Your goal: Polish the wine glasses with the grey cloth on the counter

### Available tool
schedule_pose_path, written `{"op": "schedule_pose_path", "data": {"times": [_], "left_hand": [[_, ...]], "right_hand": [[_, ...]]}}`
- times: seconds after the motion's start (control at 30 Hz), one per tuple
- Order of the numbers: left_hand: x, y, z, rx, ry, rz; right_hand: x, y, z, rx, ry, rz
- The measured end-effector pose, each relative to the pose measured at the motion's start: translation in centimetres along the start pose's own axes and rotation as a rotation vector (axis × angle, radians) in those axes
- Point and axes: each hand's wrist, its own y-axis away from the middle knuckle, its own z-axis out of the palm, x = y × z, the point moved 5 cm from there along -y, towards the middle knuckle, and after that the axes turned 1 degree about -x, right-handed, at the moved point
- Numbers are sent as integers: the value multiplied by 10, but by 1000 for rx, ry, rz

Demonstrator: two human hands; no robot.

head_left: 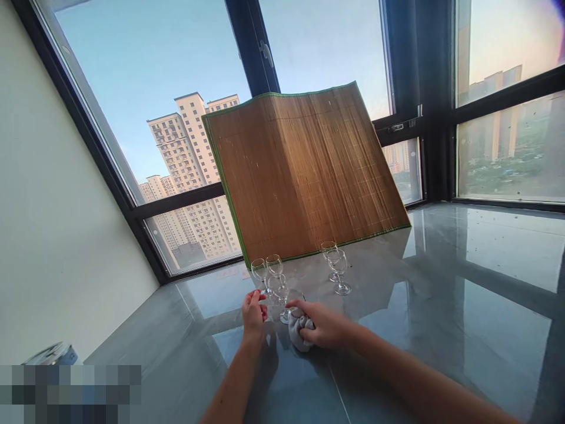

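My right hand [324, 325] is closed around a crumpled grey-white cloth [301, 337], low over the glossy grey surface. A faint clear rim shows just above the cloth; I cannot make out whether a glass is inside it. My left hand [253, 315] is held up with curled fingers, and whatever they may hold is hidden. Between the hands stands a clear stemmed glass [279, 287]. Behind it are two more stemmed glasses, one at left [258, 270] and one beside it [274, 266]. Farther right, a front glass [337, 262] partly covers a back glass [328, 249].
A brown bamboo mat [304, 171] with green edging leans against the dark-framed windows [145, 211] behind the glasses. The grey tiled surface [424, 341] reflects the windows. A white wall [57, 194] rises at left, with a partly visible round container [55, 353] below it.
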Motion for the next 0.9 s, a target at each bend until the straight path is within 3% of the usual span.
{"op": "schedule_pose_path", "data": {"times": [0.2,0.3,0.47,0.7,0.9], "left_hand": [[-2,-19,-19,147,19,31],[-3,-21,-16,113,85,6],[2,-20,-9,20,224,-44],[0,-20,-11,-100,276,-131],[4,-18,-8,-108,101,-59]], "right_hand": [[-12,-5,25,-95,178,-76],[-16,-8,30,-104,256,-91],[-9,-11,32,-81,373,20],[11,-15,17,28,477,207],[45,-18,-7,111,507,381]]}}
